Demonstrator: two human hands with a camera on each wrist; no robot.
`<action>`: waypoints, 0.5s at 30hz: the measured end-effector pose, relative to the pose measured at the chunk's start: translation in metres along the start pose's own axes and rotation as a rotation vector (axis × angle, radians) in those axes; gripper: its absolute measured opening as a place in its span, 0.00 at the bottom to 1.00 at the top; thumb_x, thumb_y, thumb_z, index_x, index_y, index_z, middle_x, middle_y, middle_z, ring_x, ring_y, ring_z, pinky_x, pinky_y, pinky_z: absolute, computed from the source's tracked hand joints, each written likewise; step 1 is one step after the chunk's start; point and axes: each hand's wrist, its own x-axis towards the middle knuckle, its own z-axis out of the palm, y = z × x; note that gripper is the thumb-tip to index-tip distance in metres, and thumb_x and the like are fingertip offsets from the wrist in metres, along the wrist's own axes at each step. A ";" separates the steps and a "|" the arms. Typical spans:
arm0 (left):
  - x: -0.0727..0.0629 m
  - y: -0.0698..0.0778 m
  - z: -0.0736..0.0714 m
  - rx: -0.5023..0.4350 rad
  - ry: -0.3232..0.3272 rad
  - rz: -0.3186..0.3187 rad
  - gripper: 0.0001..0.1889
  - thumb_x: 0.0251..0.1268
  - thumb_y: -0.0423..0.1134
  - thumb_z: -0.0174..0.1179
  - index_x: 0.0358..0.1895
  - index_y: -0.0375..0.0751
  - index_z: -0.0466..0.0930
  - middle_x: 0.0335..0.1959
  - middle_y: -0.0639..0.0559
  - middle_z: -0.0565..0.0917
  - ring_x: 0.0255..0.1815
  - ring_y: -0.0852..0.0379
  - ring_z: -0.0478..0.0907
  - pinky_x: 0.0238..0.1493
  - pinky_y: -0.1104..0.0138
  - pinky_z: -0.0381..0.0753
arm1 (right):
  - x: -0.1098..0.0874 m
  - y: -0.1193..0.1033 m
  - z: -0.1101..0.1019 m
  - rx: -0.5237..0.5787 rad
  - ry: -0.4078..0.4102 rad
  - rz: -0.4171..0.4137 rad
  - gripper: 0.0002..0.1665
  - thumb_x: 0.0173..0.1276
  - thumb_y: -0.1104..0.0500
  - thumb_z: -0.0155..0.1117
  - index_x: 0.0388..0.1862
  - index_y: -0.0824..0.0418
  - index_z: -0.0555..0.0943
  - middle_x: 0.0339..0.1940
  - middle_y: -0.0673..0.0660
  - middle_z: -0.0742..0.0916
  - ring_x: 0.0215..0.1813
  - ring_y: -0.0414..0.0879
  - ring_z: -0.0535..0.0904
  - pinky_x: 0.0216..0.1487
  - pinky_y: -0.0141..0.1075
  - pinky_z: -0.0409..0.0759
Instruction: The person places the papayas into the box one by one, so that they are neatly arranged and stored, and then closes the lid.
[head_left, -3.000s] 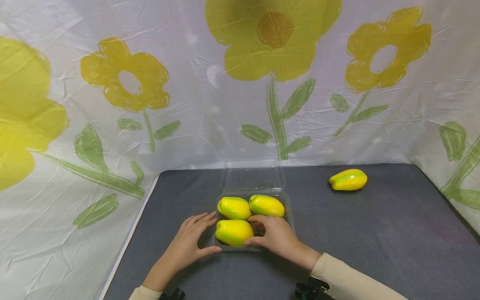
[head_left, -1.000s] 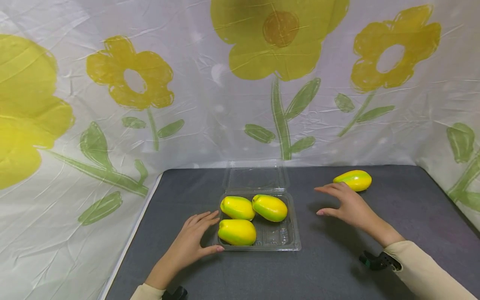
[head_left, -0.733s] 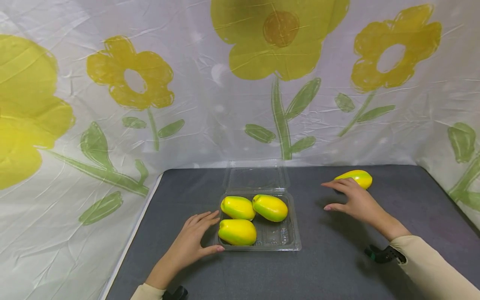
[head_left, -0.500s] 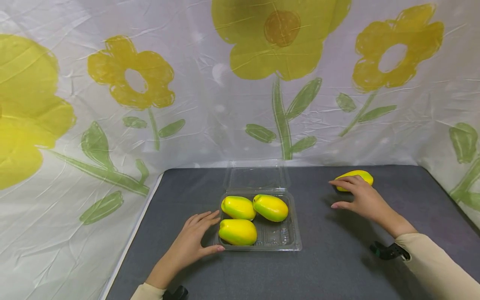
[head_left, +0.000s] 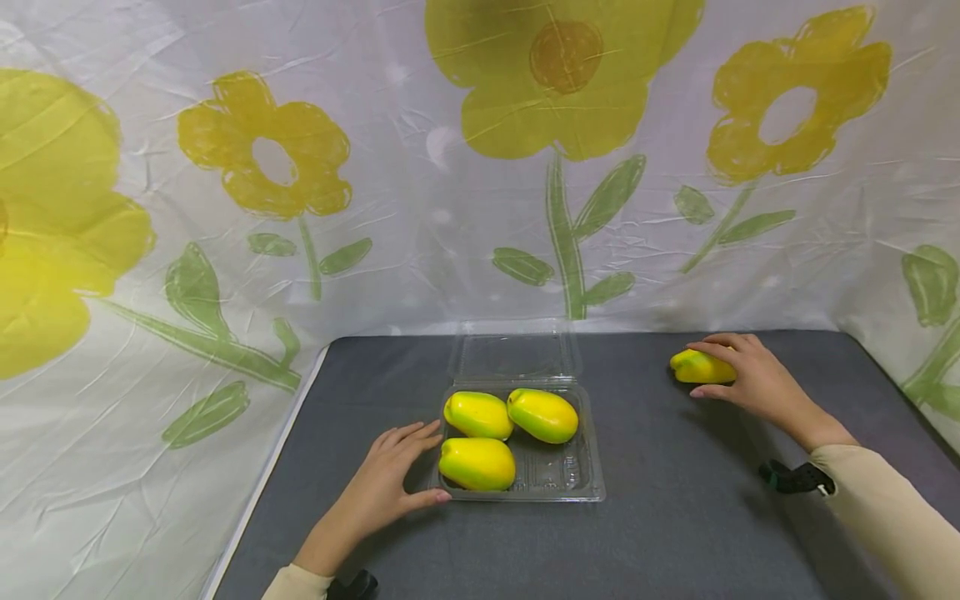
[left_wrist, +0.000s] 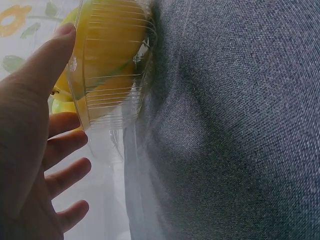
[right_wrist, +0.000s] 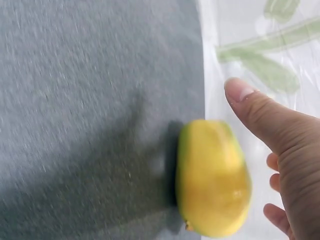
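Observation:
Three yellow-green papayas lie in a see-through plastic clamshell box (head_left: 592, 479): one papaya (head_left: 477, 415) back left, a second papaya (head_left: 543, 416) back right, a third papaya (head_left: 477, 464) front left. My left hand (head_left: 378, 483) is at the box's left side, fingers spread, thumb by the front corner; in the left wrist view the thumb (left_wrist: 55, 52) lies along the rim. Farther right, my right hand (head_left: 757, 379) hovers over a lone papaya (head_left: 693, 367), partly covering it. In the right wrist view this papaya (right_wrist: 212, 180) sits apart from the raised thumb (right_wrist: 260, 112).
The box's hinged lid (head_left: 513, 354) lies back, flipped away from me. Dark grey cloth (head_left: 637, 533) covers the table. A flower-printed white curtain (head_left: 420, 275) stands along the back and sides.
My right hand has left the papaya at the box's back right, which now sits at a different angle, and has travelled right over the lone papaya. My left hand stays by the box.

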 end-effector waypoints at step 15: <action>-0.001 -0.001 0.000 -0.005 0.002 0.007 0.48 0.50 0.79 0.53 0.69 0.49 0.73 0.75 0.58 0.68 0.75 0.47 0.66 0.75 0.41 0.61 | 0.005 0.027 -0.003 0.045 -0.051 0.083 0.43 0.53 0.45 0.79 0.65 0.61 0.76 0.62 0.71 0.76 0.59 0.68 0.67 0.53 0.65 0.67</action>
